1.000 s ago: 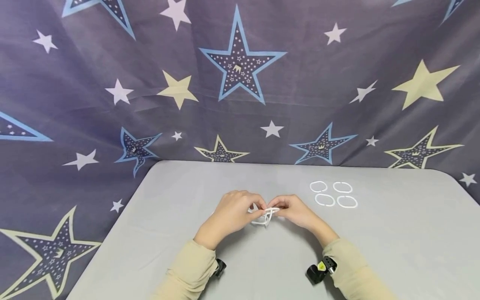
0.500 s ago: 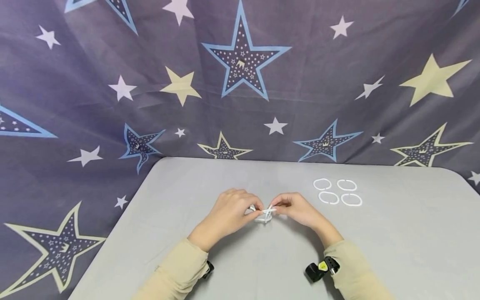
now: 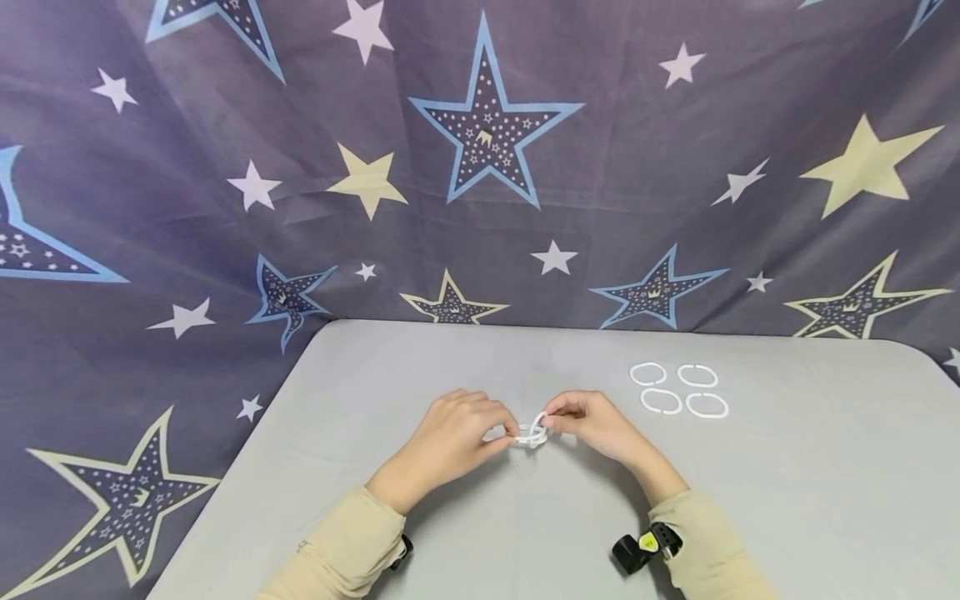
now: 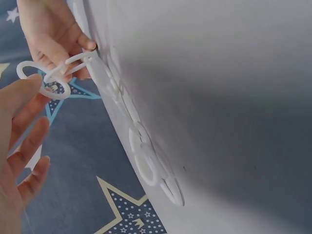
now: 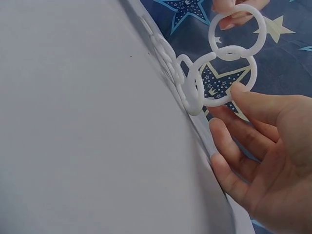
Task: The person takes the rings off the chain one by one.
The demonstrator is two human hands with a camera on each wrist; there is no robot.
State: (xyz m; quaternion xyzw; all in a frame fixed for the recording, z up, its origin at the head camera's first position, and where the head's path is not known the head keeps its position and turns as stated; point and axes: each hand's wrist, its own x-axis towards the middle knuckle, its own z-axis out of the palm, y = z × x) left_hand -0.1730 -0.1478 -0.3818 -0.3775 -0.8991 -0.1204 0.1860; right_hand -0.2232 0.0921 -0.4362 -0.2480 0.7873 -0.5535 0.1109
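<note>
In the head view my left hand pinches a white ring between thumb and forefinger. My right hand pinches another white ring beside it. The right wrist view shows the left hand's ring hooked through the right hand's ring, which has a gap in its upper side. A chain of white links hangs together from the right hand's ring and lies on the table in the left wrist view.
Four separate white rings lie in two rows on the grey table, right of my right hand. Behind the table's back edge hangs a dark cloth printed with stars. A black wrist camera sits below the right forearm.
Both hands stay close together while the pinched rings have turned and drawn slightly apart. My left hand has shifted a little to the left. The head view has tilted and shifted slightly.
</note>
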